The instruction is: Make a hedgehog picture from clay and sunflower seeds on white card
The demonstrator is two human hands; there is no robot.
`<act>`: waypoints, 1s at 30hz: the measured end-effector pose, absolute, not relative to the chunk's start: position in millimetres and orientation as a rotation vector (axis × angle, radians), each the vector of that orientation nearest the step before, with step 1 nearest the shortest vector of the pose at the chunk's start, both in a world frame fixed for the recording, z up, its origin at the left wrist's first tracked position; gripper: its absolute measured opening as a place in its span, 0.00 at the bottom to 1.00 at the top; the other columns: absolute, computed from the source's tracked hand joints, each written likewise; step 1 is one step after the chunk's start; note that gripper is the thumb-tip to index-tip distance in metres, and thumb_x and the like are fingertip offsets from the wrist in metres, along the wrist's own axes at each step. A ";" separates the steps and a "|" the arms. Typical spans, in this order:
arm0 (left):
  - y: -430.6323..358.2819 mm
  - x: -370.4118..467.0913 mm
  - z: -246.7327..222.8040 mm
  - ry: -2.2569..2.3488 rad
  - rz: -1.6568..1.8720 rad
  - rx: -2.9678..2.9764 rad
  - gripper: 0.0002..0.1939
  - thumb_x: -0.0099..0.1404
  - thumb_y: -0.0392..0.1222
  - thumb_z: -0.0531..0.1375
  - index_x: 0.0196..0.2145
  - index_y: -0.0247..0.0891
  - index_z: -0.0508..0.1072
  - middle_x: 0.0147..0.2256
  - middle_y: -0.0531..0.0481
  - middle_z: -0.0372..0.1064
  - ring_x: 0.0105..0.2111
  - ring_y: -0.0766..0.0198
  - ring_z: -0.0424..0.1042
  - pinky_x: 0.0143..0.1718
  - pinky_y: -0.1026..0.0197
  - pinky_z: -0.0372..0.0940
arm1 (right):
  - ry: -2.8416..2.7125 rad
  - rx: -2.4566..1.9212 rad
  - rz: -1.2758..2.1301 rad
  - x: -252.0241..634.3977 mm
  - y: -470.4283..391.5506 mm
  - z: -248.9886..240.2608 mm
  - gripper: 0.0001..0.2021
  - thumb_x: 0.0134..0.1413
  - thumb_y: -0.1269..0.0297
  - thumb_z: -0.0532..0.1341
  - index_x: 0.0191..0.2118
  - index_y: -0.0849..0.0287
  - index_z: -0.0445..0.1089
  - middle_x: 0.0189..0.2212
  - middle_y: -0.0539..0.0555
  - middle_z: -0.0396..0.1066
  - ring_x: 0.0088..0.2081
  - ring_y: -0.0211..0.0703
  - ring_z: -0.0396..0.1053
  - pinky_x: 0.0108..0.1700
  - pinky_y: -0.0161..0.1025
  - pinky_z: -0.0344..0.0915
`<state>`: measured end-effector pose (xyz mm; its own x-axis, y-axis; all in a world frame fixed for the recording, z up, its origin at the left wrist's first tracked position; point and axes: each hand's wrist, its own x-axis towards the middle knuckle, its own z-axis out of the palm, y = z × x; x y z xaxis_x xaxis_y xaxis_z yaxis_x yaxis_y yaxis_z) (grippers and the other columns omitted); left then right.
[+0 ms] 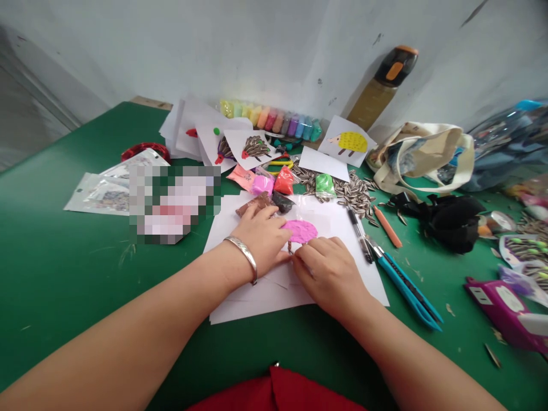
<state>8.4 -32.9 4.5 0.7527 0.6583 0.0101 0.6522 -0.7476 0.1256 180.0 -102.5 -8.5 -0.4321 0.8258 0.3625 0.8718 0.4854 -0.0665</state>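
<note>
A flattened pink clay oval lies on white paper, with a small brown clay strip at its lower edge. My left hand, a silver bangle on its wrist, rests on the paper with fingers spread, its fingertips at the oval's left side. Close to the lower edge of the oval, my right hand has its fingers curled and pressed together; whatever they pinch is hidden. Beyond my left fingers lie a brown clay packet and a black clay packet.
Sunflower seeds, a green clay packet and decorated cards lie behind the paper. A black pen, an orange stick and blue tweezers lie to the right. A bottle leans on the wall.
</note>
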 end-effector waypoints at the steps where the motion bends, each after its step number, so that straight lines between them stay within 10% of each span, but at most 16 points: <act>1: -33.0 8.4 4.4 1.064 0.084 2.833 0.16 0.64 0.53 0.61 0.41 0.39 0.76 0.49 0.43 0.72 0.57 0.44 0.60 0.58 0.41 0.49 | -2.388 -1.425 -0.185 180.2 -102.5 -8.4 0.16 0.63 0.69 0.53 0.23 0.59 0.66 0.22 0.51 0.64 0.27 0.40 0.58 0.35 0.40 0.49; 30: -32.8 8.7 6.2 1.057 0.067 2.836 0.15 0.63 0.52 0.62 0.42 0.39 0.76 0.48 0.44 0.73 0.57 0.43 0.60 0.58 0.39 0.50 | -2.331 -1.445 -0.151 184.3 -95.6 -9.9 0.15 0.64 0.68 0.54 0.24 0.59 0.67 0.22 0.51 0.66 0.28 0.40 0.61 0.35 0.39 0.49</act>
<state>8.7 -32.8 6.2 0.7559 0.6547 0.0017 0.6496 -0.7504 0.1222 184.3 -95.6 -9.9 -0.3906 0.8374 0.3823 0.8799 0.4617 -0.1125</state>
